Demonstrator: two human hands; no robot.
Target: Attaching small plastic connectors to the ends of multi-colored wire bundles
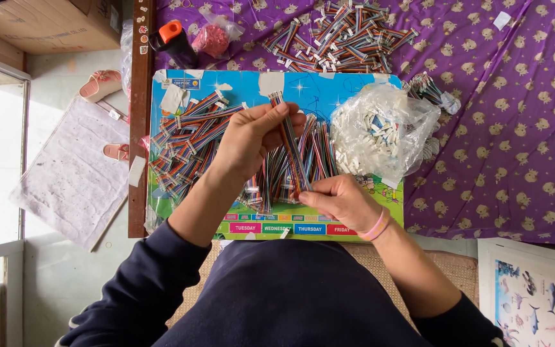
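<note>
While the left hand (252, 138) pinches the top end of a flat multicoloured ribbon-wire strip (290, 144) and the right hand (338, 200) grips its lower end, both closed on it, the strip hangs taut above the blue picture board (329, 87). Risk: over-tension or a slipped pinch may drop it into loose wire piles (187, 144) below, mixing w/ unsorted stock.

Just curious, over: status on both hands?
Left hand and right hand pinch one rainbow ribbon cable between them. Loose cables beneath. Nothing blocking.
</note>
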